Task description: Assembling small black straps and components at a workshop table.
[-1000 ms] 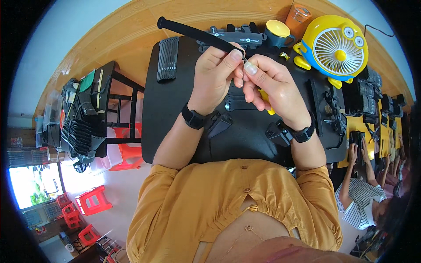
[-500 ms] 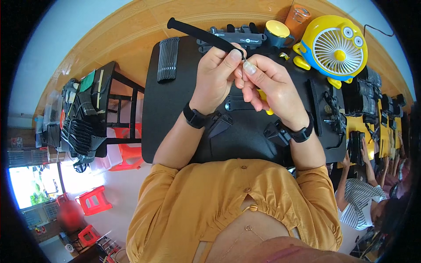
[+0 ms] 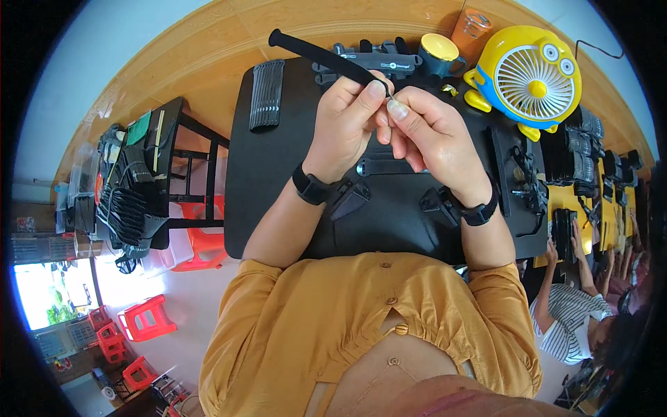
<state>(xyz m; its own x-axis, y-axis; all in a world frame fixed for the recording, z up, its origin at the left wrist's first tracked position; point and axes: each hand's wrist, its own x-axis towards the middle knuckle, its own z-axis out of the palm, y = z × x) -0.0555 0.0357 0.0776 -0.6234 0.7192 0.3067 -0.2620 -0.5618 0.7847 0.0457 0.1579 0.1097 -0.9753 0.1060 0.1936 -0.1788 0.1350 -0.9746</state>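
Above the near half of the table, my left hand is closed, its thumb and forefinger pinching a black strap near one end. The strap's free part slants up to the far left and ends in a rounded tip. My right hand is closed too. Its thumb and forefinger meet at the strap's pinched end, on a thin silvery piece too small to name. Both hands nearly touch. Below them lies a dark strap-like piece on the black table. Each wrist wears a black band with a small device.
A bundle of dark strips lies at the table's far left. Grey-black straps, a dark mug and a yellow fan line the far side. Black parts lie at right. Co-workers' arms show beyond.
Both hands have shifted slightly right with the strap. Yellow parts seen under my right hand no longer show. A person at the far left no longer covers the red stools.
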